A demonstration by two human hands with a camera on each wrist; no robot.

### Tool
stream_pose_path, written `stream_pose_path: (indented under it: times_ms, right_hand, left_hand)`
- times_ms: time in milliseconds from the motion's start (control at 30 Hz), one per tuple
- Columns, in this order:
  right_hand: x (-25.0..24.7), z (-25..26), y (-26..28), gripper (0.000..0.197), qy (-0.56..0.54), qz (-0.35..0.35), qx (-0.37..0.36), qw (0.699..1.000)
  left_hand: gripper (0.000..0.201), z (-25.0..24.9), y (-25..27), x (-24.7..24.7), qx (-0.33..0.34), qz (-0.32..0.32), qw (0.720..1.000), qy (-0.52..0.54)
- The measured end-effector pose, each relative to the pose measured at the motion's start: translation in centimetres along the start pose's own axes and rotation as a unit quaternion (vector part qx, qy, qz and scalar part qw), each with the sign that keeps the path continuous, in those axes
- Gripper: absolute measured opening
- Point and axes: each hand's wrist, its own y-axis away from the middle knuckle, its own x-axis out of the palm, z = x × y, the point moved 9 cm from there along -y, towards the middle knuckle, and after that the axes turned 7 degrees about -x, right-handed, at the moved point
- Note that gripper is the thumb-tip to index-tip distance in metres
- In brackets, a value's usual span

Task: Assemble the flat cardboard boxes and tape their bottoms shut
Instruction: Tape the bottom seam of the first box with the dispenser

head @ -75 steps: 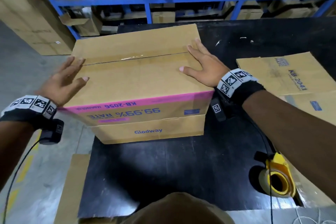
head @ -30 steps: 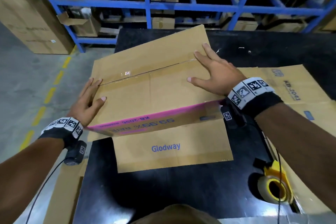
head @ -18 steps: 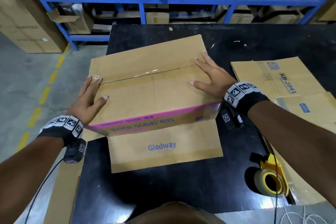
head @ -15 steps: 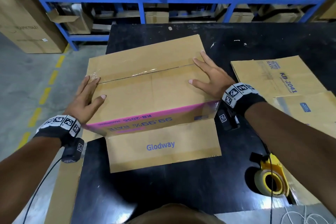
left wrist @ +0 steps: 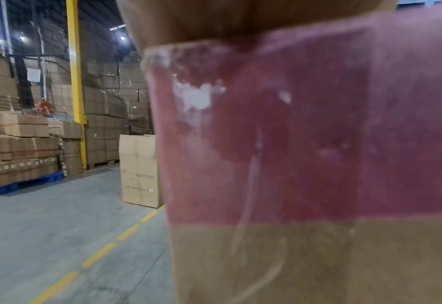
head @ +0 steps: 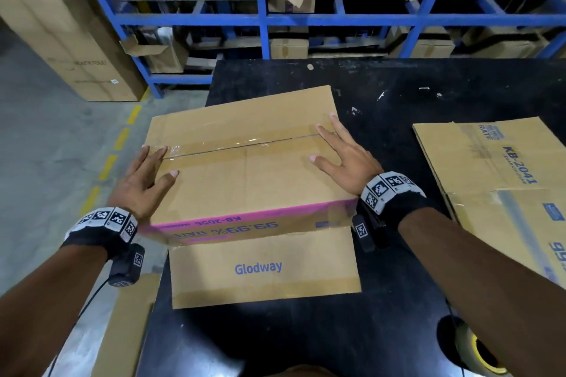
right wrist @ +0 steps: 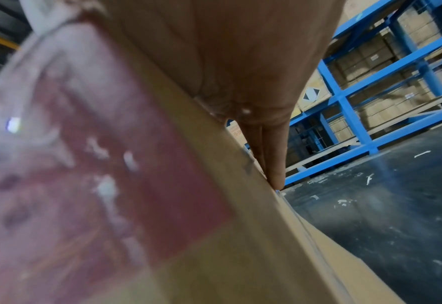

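An assembled brown cardboard box (head: 245, 180) with a pink stripe stands bottom-up on the black table (head: 398, 95). Clear tape (head: 242, 144) runs along its centre seam. Its loose "Glodway" flap (head: 263, 268) lies flat on the table towards me. My left hand (head: 144, 180) lies flat with straight fingers on the box's left end, at the tape's end. At the right end my right hand (head: 343, 153) presses flat with spread fingers. The left wrist view shows the pink stripe on the box side (left wrist: 305, 144) up close; the right wrist view shows my fingers (right wrist: 269, 156) on the box edge.
Flat cardboard boxes (head: 496, 168) lie stacked at the table's right. A yellow tape dispenser (head: 477, 355) sits at the near right corner, partly behind my arm. More flat cardboard (head: 122, 327) leans off the table's left edge. Blue racking (head: 337, 20) stands behind; concrete floor lies left.
The box has tipped and settled with its near flap folded out flat onto the table. Both hands have stayed flat on the taped top at its two ends.
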Motion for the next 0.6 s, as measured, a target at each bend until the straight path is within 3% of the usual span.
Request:
stream_pose_path:
  times_ms: [233,367,467,600]
  right_hand:
    - [5.1,-0.5,0.6,0.081,-0.038,0.028,0.009,0.999]
    - [7.3,-3.8,2.1,0.084,-0.022,0.053,0.067,0.996]
    - [7.3,-5.8,3.1,0.089,-0.004,0.03,0.078,0.997]
    - [6.3,-7.9,4.9,0.075,0.028,-0.002,0.084,0.996]
  left_hand:
    - [0.081,3.3,1.7,1.5,-0.021,0.015,0.999,-0.034]
    - [0.084,1.6,2.5,4.1,0.008,0.02,0.997,-0.078]
    - [0.085,0.0,2.7,5.6,0.014,0.014,0.994,-0.109]
    - [0.087,-2.6,3.1,7.8,0.041,0.02,0.991,-0.127]
